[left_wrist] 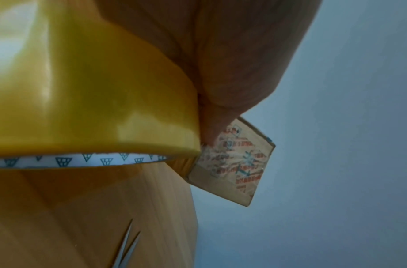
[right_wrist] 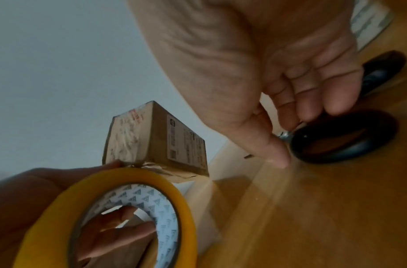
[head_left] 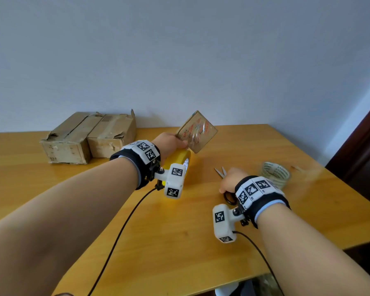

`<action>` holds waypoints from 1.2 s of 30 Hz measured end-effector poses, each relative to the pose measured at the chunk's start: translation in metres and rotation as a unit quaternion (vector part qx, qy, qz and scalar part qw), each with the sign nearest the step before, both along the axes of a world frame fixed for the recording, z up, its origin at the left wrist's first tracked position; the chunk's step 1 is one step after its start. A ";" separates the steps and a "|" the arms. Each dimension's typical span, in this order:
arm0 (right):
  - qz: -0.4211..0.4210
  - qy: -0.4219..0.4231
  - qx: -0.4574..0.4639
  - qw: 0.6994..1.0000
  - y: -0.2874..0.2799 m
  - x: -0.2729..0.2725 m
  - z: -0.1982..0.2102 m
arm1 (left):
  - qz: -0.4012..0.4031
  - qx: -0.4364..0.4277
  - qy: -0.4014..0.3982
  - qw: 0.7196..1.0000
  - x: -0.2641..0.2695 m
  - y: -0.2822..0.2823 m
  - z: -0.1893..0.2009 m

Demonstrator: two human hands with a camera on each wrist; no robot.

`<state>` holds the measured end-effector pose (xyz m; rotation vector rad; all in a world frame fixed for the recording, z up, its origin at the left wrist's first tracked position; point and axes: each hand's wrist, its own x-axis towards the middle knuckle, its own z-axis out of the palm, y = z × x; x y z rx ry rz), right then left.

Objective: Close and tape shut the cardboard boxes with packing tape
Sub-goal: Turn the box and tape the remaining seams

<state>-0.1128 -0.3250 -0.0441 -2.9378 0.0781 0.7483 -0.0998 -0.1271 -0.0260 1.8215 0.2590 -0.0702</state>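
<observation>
Your left hand point(head_left: 169, 142) holds the yellow tape roll point(head_left: 177, 161) lifted above the middle of the table point(head_left: 179, 231), fingers hooked through its core in the right wrist view, and against the roll's top it also pinches a small cardboard box point(head_left: 198, 132), tilted on a corner with red print and clear tape across its face. The box hangs in the air, off the tabletop, its lower corner touching the roll. Your right hand point(head_left: 231, 180) rests on the table toward the right edge, fingers curled at the black handles of the scissors point(head_left: 224, 182); the blades lie apart, pointing toward the far edge. You cannot tell from these views whether the fingers truly grip the handles or only touch them. Just beyond that wrist, near the right edge, a clear tape roll point(head_left: 276, 174) lies flat. At the far left corner two worn cardboard boxes point(head_left: 90, 137) sit side by side, touching, against the wall point(head_left: 179, 60).
</observation>
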 end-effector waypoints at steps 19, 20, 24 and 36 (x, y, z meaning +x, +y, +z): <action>-0.015 -0.057 -0.008 0.998 -0.018 0.001 -0.005 | -0.010 -0.049 0.039 0.998 -0.009 0.013 0.005; -0.015 -0.049 0.009 0.999 -0.019 -0.001 0.000 | -0.011 -0.040 0.029 0.999 -0.007 0.013 0.005; -0.063 0.014 0.262 0.963 -0.024 0.004 0.007 | -0.014 -0.006 0.007 1.000 -0.008 0.015 0.009; -0.074 0.074 0.494 0.863 -0.020 -0.005 0.011 | -0.009 0.013 0.021 1.000 -0.013 0.020 0.013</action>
